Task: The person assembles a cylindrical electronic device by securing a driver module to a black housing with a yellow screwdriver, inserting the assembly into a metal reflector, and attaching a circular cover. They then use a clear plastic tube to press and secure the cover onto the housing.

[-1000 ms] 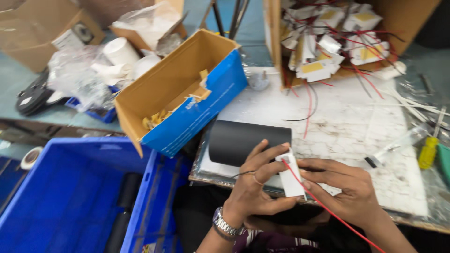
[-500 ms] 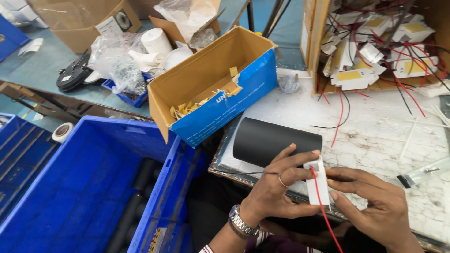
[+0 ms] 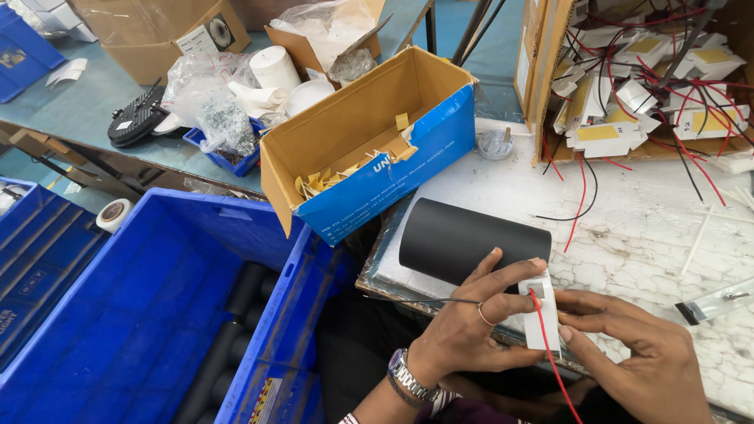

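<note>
My left hand [image 3: 471,322], with a wristwatch and a ring, grips a small white rectangular module [image 3: 540,316] and rests against a black cylinder [image 3: 463,239] lying on its side on the cracked white worktop [image 3: 652,235]. My right hand [image 3: 636,353] holds the module's right side with its fingertips. A red wire [image 3: 554,361] runs down from the module between both hands, and a thin black wire leaves it to the left.
An open blue-and-brown cardboard box [image 3: 369,149] with yellow paper scraps sits left of the cylinder. A large blue crate [image 3: 157,314] with black cylinders stands at lower left. A brown box [image 3: 644,78] of white modules with red and black wires is at upper right.
The view has shifted so the crate and boxes sit further right and down. Both hands stay on the white module at the cylinder's end, with little change in grip.
</note>
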